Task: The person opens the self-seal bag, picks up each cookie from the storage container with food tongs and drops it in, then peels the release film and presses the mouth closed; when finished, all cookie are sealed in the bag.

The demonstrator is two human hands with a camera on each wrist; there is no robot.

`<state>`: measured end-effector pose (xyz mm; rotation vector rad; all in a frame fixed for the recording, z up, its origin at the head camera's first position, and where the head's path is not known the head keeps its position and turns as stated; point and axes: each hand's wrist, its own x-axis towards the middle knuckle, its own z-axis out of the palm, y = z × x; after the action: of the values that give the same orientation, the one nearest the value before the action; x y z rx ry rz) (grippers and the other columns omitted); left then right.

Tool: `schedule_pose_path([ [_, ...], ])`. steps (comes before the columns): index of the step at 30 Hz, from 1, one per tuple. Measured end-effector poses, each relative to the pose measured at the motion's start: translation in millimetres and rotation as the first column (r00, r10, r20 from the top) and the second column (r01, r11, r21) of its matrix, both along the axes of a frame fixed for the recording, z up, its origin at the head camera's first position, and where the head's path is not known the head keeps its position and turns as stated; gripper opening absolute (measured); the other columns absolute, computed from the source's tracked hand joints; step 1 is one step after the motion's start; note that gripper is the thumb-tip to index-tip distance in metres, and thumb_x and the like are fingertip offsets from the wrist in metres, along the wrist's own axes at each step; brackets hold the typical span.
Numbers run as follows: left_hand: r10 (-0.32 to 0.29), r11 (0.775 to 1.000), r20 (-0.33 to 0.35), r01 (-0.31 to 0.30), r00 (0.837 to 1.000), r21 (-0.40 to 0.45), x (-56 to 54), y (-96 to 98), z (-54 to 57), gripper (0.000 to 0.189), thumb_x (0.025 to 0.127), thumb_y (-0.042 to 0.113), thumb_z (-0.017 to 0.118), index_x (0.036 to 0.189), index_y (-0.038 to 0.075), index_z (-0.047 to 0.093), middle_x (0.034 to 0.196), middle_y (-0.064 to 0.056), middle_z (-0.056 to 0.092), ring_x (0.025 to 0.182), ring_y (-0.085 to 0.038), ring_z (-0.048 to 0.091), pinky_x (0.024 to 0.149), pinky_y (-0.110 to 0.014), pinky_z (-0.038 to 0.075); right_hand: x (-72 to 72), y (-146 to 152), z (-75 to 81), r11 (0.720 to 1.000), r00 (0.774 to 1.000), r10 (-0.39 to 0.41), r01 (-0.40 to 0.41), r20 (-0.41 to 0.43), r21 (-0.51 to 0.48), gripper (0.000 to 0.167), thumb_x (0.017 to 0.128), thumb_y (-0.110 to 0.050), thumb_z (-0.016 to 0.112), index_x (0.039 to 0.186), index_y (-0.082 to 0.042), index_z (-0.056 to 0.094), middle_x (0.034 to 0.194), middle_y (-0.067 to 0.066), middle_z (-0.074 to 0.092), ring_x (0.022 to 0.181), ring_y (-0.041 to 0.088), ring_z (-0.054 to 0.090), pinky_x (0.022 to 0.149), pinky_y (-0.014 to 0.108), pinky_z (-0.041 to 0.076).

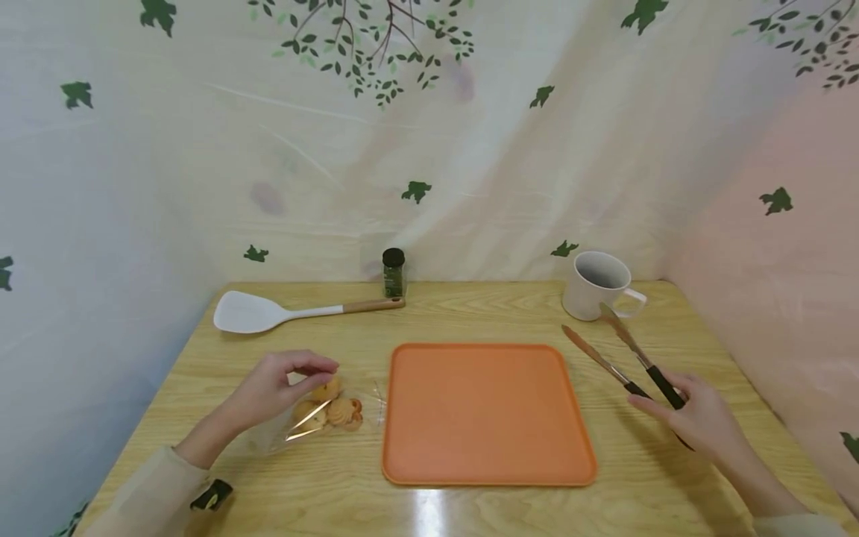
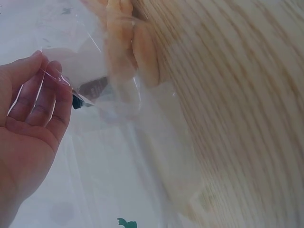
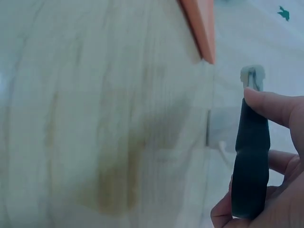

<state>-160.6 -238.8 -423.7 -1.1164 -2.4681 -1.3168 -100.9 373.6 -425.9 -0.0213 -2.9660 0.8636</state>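
Observation:
Thumb and fingertips of my left hand (image 1: 271, 389) pinch the edge of a clear plastic bag (image 2: 121, 97), as the left wrist view shows. Inside the bag, several golden cookies (image 1: 343, 412) lie left of the orange tray (image 1: 486, 418). My right hand (image 1: 708, 421) grips a pair of tongs (image 1: 582, 344) by the black handles. Their brown tips are spread apart with nothing between them, pointing toward the mug at the back right. In the right wrist view, the thumb lies along the black handle (image 3: 251, 156).
A white spatula (image 1: 248, 313) with a wooden handle end lies at the back left. A dark-capped spice jar (image 1: 393, 274) stands behind that end. The white mug (image 1: 590, 291) stands at the back right. Leaf-patterned cloth (image 1: 322, 186) surrounds the wooden table (image 1: 470, 313).

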Motion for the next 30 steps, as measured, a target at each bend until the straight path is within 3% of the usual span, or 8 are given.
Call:
schedule_pose_path([
  [4, 0.000, 1.000, 0.015, 0.000, 1.000, -0.001, 1.0, 0.6, 1.1, 0.032, 0.086, -0.017, 0.071, 0.109, 0.006, 0.076, 0.099, -0.013, 0.076, 0.087, -0.013, 0.073, 0.063, -0.028, 0.060, 0.4, 8.4, -6.3, 0.999, 0.993, -0.020, 0.023, 0.115, -0.025, 0.080, 0.093, -0.044, 0.073, 0.148, 0.007, 0.044, 0.101, 0.026, 0.065, 0.071, 0.022, 0.053, 0.053, 0.031, 0.043],
  [7, 0.001, 1.000, 0.014, -0.001, 1.000, -0.001, 1.2, 0.6, 1.1, 0.031, 0.087, -0.016, 0.071, 0.109, 0.005, 0.076, 0.099, -0.012, 0.076, 0.087, -0.014, 0.073, 0.063, -0.028, 0.060, -1.9, 13.6, -11.5, 0.999, 0.984, -0.029, 0.034, 0.173, -0.027, 0.086, 0.095, -0.045, 0.071, 0.150, 0.011, 0.037, 0.109, 0.035, 0.063, 0.080, 0.036, 0.063, 0.061, 0.039, 0.050],
  [11, -0.002, 1.000, 0.001, 0.002, 1.000, 0.000, 0.8, 0.6, 0.4, 0.031, 0.086, -0.016, 0.071, 0.108, 0.005, 0.076, 0.098, -0.010, 0.076, 0.087, -0.013, 0.073, 0.063, -0.027, 0.060, -6.3, 19.2, -18.9, 0.999, 0.980, -0.028, 0.033, 0.198, -0.021, 0.090, 0.094, -0.042, 0.072, 0.147, 0.018, 0.031, 0.122, 0.046, 0.053, 0.099, 0.050, 0.062, 0.073, 0.050, 0.054],
  [18, -0.010, 1.000, -0.026, 0.010, 1.000, 0.000, -1.4, 0.4, -2.3, 0.036, 0.083, -0.019, 0.072, 0.108, 0.006, 0.076, 0.097, -0.012, 0.076, 0.086, -0.015, 0.073, 0.064, -0.021, 0.058, -7.0, 24.3, -26.4, 0.993, 0.971, -0.055, 0.078, 0.234, -0.089, 0.092, 0.096, -0.040, 0.071, 0.147, 0.019, 0.022, 0.126, 0.048, 0.047, 0.102, 0.047, 0.060, 0.077, 0.048, 0.052],
  [24, -0.007, 1.000, -0.018, 0.007, 1.000, -0.012, -2.1, -0.5, -2.9, 0.036, 0.084, -0.018, 0.072, 0.110, 0.007, 0.076, 0.099, -0.012, 0.076, 0.088, -0.014, 0.073, 0.065, -0.024, 0.059, -8.2, 26.1, -25.9, 0.992, 0.968, -0.064, 0.088, 0.244, -0.090, 0.094, 0.098, -0.038, 0.068, 0.148, 0.021, 0.015, 0.119, 0.044, 0.052, 0.095, 0.039, 0.062, 0.072, 0.041, 0.051],
  [30, -0.014, 1.000, -0.019, 0.014, 1.000, -0.009, -1.8, 0.4, -3.2, 0.037, 0.084, -0.020, 0.071, 0.109, 0.006, 0.076, 0.099, -0.012, 0.076, 0.088, -0.011, 0.072, 0.064, -0.024, 0.059, -7.6, 27.8, -25.1, 0.996, 0.973, -0.021, 0.041, 0.231, -0.082, 0.092, 0.100, -0.035, 0.066, 0.146, 0.024, 0.013, 0.124, 0.053, 0.043, 0.105, 0.060, 0.055, 0.078, 0.056, 0.055],
])
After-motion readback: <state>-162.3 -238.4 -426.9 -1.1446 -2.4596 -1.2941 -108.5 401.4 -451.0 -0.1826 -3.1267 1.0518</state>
